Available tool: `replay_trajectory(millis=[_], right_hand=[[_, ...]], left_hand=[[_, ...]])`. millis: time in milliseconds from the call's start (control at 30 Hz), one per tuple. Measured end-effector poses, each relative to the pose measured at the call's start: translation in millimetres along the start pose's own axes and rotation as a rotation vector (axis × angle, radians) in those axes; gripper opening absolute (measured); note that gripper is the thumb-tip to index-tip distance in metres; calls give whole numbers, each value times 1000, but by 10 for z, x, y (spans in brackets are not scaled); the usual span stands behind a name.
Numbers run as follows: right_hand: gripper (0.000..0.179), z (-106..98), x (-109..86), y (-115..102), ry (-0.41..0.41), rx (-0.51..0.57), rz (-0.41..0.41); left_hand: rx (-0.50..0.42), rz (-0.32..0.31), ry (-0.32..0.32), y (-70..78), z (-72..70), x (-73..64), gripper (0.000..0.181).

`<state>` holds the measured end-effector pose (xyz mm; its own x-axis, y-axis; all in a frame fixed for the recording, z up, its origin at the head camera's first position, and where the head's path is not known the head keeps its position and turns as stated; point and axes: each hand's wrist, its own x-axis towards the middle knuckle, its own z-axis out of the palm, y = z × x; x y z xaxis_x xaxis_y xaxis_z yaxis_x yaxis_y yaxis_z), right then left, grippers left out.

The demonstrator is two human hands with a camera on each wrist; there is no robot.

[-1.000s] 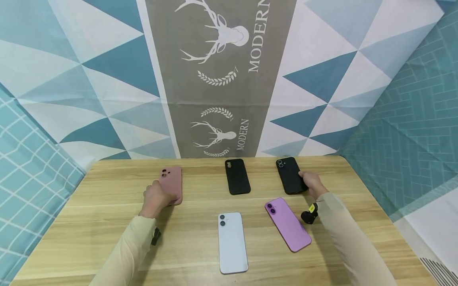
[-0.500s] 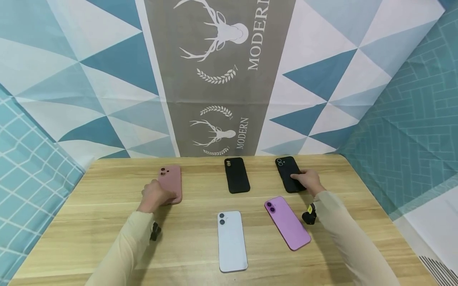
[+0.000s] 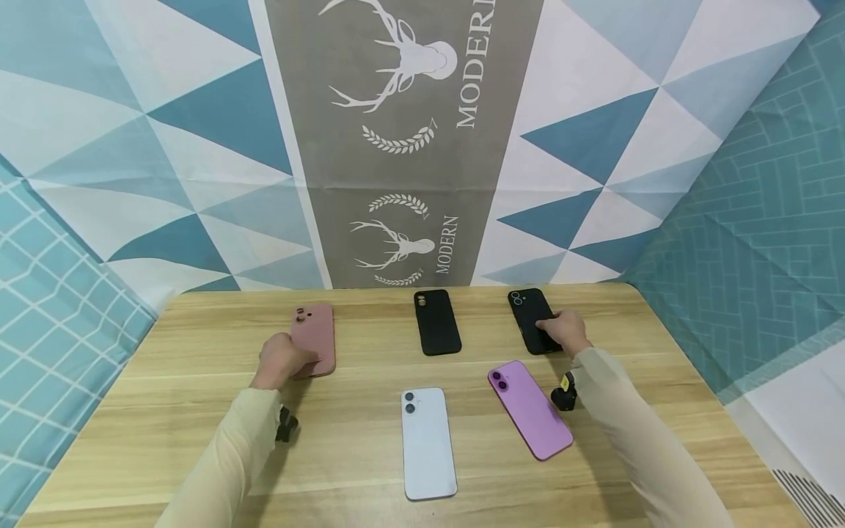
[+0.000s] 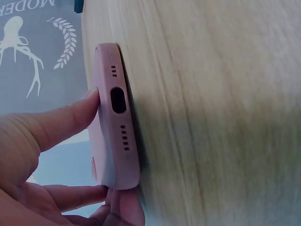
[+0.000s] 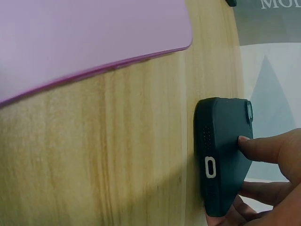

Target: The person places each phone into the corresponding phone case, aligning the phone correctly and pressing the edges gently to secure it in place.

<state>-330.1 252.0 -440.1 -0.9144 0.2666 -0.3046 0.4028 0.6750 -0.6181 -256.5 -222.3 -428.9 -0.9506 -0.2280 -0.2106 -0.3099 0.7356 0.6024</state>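
In the head view, my left hand (image 3: 282, 359) is at the lower left edge of a pink phone case (image 3: 318, 330) lying back up on the table. The left wrist view has the thumb on its back and the fingers curled at its side edge; its port cutout (image 4: 118, 100) faces the camera. My right hand (image 3: 566, 331) holds a black phone case (image 3: 528, 312) with two camera rings. Seen from the right wrist, the thumb presses its back while the fingers meet its side near the table. Whether a phone is inside either case cannot be told.
Between the hands, a second black phone case (image 3: 437, 323) lies near the table's back edge. A white phone (image 3: 429, 444) and a purple phone (image 3: 530, 411) lie closer to the front, backs up. Patterned cloth (image 3: 396, 169) rises behind the wooden table (image 3: 359, 440).
My right thumb has moved from the black case's right edge onto its back. My left hand stays at the pink case with only a slight shift. The cases and phones keep their places.
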Motion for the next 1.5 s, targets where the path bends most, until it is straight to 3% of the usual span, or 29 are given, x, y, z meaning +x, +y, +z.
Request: replay_trajectory(millis=[567, 900, 1167, 1367, 1500], right_hand=[[45, -13, -124, -8, 62, -34, -72], [59, -117, -455, 74, -90, -50, -142], [56, -98, -753, 99, -221, 27, -102], [68, -10, -970, 122, -245, -155, -141], [64, 76, -1088, 138, -241, -235, -171]], left_hand=[[-94, -52, -38, -50, -42, 3, 61], [-104, -64, -43, -84, -35, -8, 57], [-104, -62, -44, -79, -45, 6, 59], [-99, -52, -49, -85, -39, 9, 60], [-102, -59, -55, -80, -39, 6, 61]])
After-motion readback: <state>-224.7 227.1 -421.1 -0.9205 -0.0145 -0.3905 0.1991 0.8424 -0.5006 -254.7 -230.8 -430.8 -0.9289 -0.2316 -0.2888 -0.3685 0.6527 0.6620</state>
